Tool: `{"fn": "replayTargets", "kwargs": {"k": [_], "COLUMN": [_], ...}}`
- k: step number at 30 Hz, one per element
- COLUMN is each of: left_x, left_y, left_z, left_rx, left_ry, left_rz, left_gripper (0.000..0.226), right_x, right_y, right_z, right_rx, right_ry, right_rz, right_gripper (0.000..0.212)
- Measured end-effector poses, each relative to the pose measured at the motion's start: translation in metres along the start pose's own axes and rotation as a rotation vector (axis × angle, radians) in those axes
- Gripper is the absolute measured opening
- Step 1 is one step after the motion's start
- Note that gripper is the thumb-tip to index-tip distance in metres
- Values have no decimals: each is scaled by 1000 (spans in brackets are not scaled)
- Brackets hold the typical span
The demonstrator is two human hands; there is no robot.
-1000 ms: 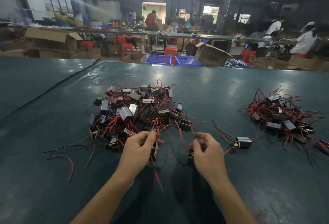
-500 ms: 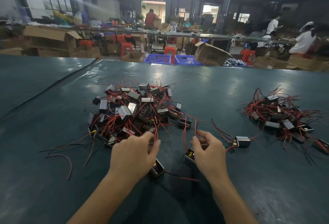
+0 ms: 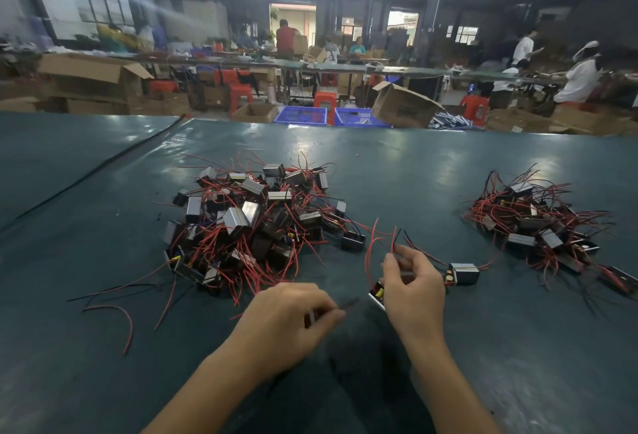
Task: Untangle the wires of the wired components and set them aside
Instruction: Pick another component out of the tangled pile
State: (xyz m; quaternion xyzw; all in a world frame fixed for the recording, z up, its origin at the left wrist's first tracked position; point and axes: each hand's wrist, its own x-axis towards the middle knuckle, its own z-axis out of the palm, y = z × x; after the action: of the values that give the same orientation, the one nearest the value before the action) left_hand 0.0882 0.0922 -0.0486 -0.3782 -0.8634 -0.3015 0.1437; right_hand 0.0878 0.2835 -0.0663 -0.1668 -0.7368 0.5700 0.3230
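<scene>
Although a smaller heap (image 3: 538, 226) already sits set aside at your right, most of the work looks undone. The big tangle (image 3: 255, 223) at the middle of the worktop (image 3: 379, 164) holds far more units, judging by its spread.

Your right hand (image 3: 412, 288) pinches thin red leads (image 3: 393, 244) between thumb and fingertips, and their component (image 3: 377, 293) hangs just under the palm, close to the worktop. Your left hand (image 3: 290, 323) is curled round a second piece (image 3: 310, 318), too blurred to name for certain but likely another unit. One loose component (image 3: 465, 273) lies just beside your right hand, between it and the smaller heap.

The units are small boxy blocks with dull grey metal shells over dark bodies. Their leads are thin red and black insulated wire, kinked and looping. The worktop is a smooth, glossy teal sheet.
</scene>
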Motion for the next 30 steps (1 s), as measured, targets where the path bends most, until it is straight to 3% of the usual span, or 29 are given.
{"fn": "replayTargets", "kwargs": {"k": [4,7,10,23,30], "left_x": [2,4,6,8,9], "left_y": [3,-1,-2,-8,-4], "left_z": [0,-2,-2,-1,-1], "left_rx": [-100,-371,-545,-596,-614], "left_ry": [303,304,275,254,361], "left_rz": [-239,-459,-559,-580,-493], "left_gripper": [13,4,10,4,2], "right_x": [-2,-7,-13,-25,-24], "right_y": [-6,-12,-16,-17,-13], "right_z": [0,2,7,13,17], "right_rx": [68,126,154,146,128], "right_ry": [-21,-124,-259,-445,-375], "right_rz": [-38,-43,-19,53,27], "right_gripper": [9,17,20,16,11]}}
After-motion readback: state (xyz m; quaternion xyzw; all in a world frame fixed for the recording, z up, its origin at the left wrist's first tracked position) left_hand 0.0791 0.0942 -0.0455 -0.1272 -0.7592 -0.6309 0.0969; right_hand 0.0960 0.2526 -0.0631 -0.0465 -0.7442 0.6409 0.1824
